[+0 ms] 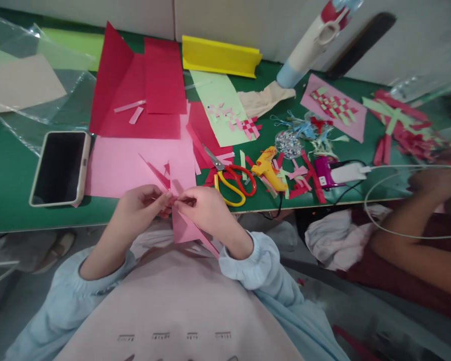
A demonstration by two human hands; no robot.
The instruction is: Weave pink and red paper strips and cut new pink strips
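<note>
Both hands meet at the front edge of the green table, pinching folded pink paper strips (pixel 188 228) between their fingertips. My left hand (pixel 145 203) is closed on the paper from the left, with a narrow darker pink strip rising past its fingers. From the right, my right hand (pixel 205 208) is closed on the same paper, whose ends hang down below it. How the strips cross is hidden by the fingers. Beneath lies a large pink sheet (pixel 113 165). Scissors (pixel 229 183) with red and yellow handles rest just right of my right hand.
A phone (pixel 60 168) lies at left, red card (pixel 165 75) and yellow folded paper (pixel 221 55) behind. A yellow glue gun (pixel 270 170), paper scraps, woven paper pieces and a purple plug adapter (pixel 325 173) are at right. A co-worker's arm (pixel 409 225) is at far right.
</note>
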